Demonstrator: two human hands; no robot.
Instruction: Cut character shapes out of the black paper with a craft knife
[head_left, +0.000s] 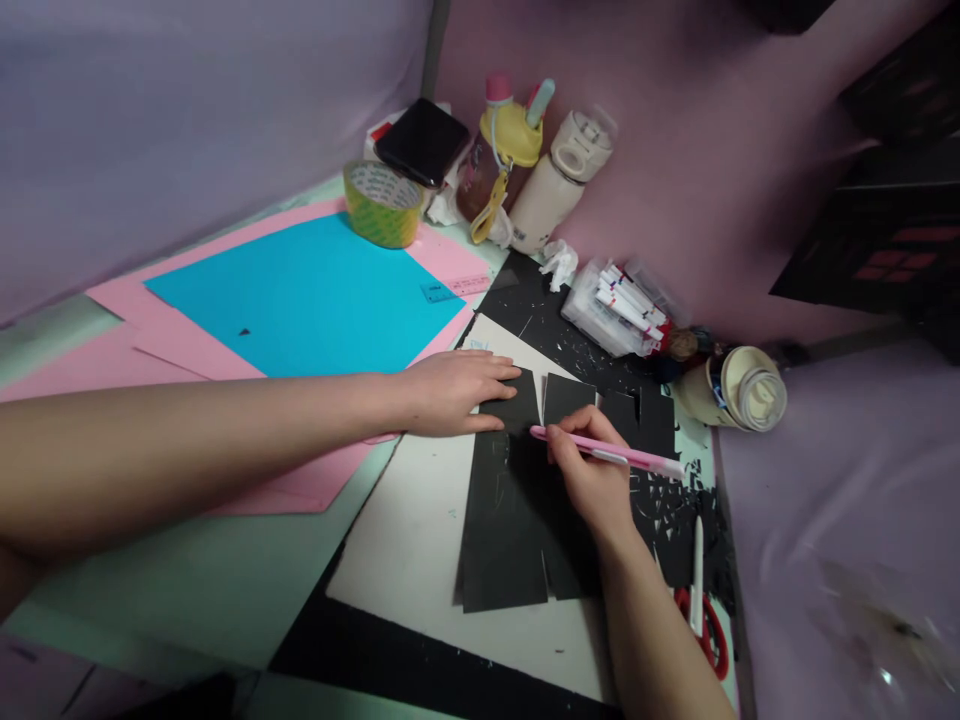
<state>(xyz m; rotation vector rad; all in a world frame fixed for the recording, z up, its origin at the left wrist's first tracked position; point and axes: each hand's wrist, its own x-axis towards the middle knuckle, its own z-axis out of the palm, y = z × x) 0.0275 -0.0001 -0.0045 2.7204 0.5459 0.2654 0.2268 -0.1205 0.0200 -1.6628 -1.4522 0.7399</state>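
In the upper left of the frame a blue sheet [300,300] lies on pink paper [172,335], seemingly pushed aside from the work. At centre the left hand [457,392] lies open and flat on the top edge of a black paper sheet [499,530] on a white board [412,540], likely to stop it sliding. Just right, the right hand [592,475] grips a pink pen [622,457] in a writing hold, tip on that sheet, with scissors [709,635] within reach at lower right.
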